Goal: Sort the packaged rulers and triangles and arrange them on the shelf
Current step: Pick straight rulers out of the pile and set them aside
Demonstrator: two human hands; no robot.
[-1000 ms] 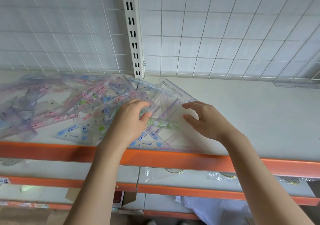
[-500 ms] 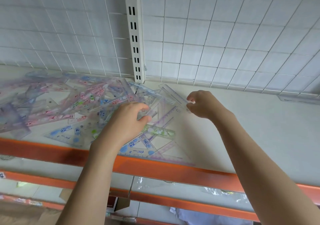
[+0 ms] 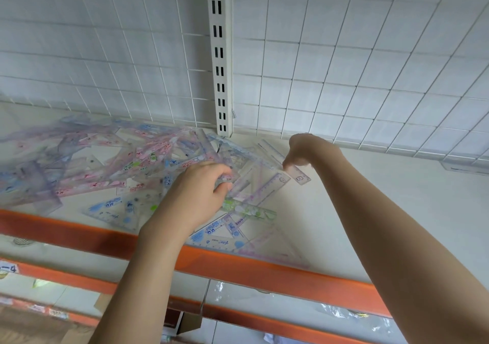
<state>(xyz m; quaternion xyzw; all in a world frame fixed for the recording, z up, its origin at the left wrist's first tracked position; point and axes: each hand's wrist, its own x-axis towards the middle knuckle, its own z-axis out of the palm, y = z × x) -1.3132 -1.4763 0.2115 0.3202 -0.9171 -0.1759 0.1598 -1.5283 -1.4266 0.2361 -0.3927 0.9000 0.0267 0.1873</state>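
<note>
A loose pile of clear packaged rulers and triangles (image 3: 87,169), printed in pink, blue and green, covers the left and middle of the white shelf (image 3: 383,211). My left hand (image 3: 195,198) lies on the pile's right part, fingers curled round the end of a clear ruler (image 3: 254,185). My right hand (image 3: 307,153) is at the pile's far right edge, fingers bent down and pinching a clear straight ruler (image 3: 299,175) that lies slanted near the back. A green-printed ruler (image 3: 248,210) and a large blue triangle (image 3: 227,235) lie below my left hand.
A white wire grid (image 3: 344,66) with a slotted upright post (image 3: 219,52) backs the shelf. An orange front rail (image 3: 238,267) edges it. Lower shelves with orange rails and plastic bags (image 3: 352,314) show beneath. A label holder (image 3: 465,168) sits at the far right.
My right hand moved up and back from the pile's near right side to the slanted ruler at the back and closed on it. My left hand stayed on the pile.
</note>
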